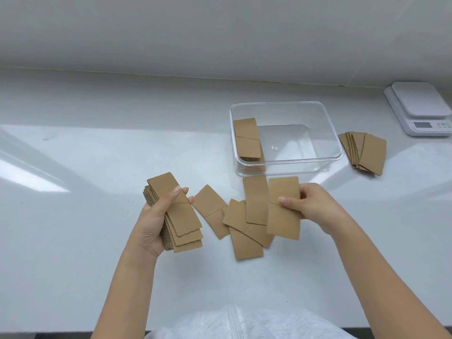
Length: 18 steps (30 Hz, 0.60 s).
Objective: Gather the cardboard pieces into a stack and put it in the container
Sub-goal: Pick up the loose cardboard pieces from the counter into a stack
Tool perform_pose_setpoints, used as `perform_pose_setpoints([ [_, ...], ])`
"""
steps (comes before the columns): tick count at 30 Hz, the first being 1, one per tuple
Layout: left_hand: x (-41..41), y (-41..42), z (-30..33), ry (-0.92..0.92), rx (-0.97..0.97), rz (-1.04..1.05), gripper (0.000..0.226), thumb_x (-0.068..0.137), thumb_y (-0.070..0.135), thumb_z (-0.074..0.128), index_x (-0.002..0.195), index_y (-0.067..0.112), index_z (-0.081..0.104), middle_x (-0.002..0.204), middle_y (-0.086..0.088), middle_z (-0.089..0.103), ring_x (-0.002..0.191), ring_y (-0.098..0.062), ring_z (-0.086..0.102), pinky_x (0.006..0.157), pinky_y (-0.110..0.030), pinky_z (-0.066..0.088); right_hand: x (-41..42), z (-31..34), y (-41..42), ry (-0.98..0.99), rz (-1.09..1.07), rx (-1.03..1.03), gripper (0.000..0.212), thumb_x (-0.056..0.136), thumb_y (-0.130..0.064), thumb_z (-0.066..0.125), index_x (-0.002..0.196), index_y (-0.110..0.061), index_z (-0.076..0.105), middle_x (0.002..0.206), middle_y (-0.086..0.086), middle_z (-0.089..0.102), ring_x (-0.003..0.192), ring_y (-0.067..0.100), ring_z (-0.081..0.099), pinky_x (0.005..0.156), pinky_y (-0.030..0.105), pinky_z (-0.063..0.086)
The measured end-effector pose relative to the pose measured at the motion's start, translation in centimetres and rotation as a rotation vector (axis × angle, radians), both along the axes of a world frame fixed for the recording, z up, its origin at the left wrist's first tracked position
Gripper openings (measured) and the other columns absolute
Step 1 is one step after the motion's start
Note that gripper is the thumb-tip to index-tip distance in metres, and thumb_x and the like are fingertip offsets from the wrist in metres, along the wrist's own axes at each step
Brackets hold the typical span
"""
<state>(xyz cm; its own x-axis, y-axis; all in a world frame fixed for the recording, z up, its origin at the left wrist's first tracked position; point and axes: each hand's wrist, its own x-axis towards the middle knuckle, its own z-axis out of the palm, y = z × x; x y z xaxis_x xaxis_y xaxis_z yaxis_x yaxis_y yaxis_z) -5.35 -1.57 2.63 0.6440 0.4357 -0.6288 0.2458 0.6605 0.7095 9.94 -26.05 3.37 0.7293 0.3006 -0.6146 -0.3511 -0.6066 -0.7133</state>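
A stack (179, 216) of cardboard pieces is gripped in the left hand (156, 221) at centre left. One piece (283, 209) is pinched by the right hand (315, 206) at centre right. Loose pieces (244, 223) are spread on the counter (85, 148) between the hands. Above them, a clear container (340, 148) is seen with pieces (247, 139) leaning inside at its left wall. A further pile (364, 152) lies just right of it, below a scale (420, 106).

Both hands raised, left (156, 217), right (310, 204), fingers clamped
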Motion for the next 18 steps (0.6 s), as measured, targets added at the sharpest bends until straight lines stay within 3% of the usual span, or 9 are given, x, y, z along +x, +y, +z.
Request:
perform_pose_setpoints([
  [5,0.0,-0.4,0.1,-0.008,-0.013,-0.038,0.026,0.075,0.024,0.068,0.099,0.013,0.065,0.087,0.005,0.076,0.079,-0.011,0.073,0.063,-0.037,0.059,-0.2,-3.4,4.9,-0.167,0.103,-0.288,0.038,0.08,-0.028,0.072,0.107,-0.004,0.059,0.112,0.013,0.064,0.1,0.031,0.063,0.086,0.041,0.053],
  [9,-0.2,0.1,0.0,-0.01,0.009,-0.036,0.022,0.078,0.024,0.067,0.097,0.013,0.066,0.077,0.003,0.077,0.075,-0.01,0.073,0.064,-0.037,0.058,-0.7,-3.8,7.2,-0.262,0.165,-0.524,0.054,0.078,-0.038,0.073,0.111,-0.002,0.049,0.117,0.017,0.056,0.103,0.035,0.058,0.071,0.033,0.041],
  [14,-0.4,0.3,-0.4,-0.028,0.007,-0.016,0.015,0.082,0.021,0.065,0.094,0.014,0.065,0.074,0.005,0.076,0.076,-0.009,0.073,0.067,-0.037,0.058,-0.1,-3.9,7.6,-0.22,0.123,-0.533,0.068,0.075,-0.032,0.077,0.122,0.001,0.04,0.122,0.018,0.058,0.112,0.035,0.057,0.079,0.036,0.045],
  [18,-0.7,0.4,-0.4,-0.028,0.01,-0.007,0.012,0.083,0.021,0.064,0.093,0.014,0.066,0.073,0.004,0.076,0.075,-0.009,0.073,0.071,-0.039,0.057,0.7,-3.8,6.4,-0.132,-0.025,-0.309,0.065,0.077,-0.027,0.076,0.128,0.0,0.045,0.127,0.016,0.056,0.114,0.033,0.056,0.09,0.04,0.048],
])
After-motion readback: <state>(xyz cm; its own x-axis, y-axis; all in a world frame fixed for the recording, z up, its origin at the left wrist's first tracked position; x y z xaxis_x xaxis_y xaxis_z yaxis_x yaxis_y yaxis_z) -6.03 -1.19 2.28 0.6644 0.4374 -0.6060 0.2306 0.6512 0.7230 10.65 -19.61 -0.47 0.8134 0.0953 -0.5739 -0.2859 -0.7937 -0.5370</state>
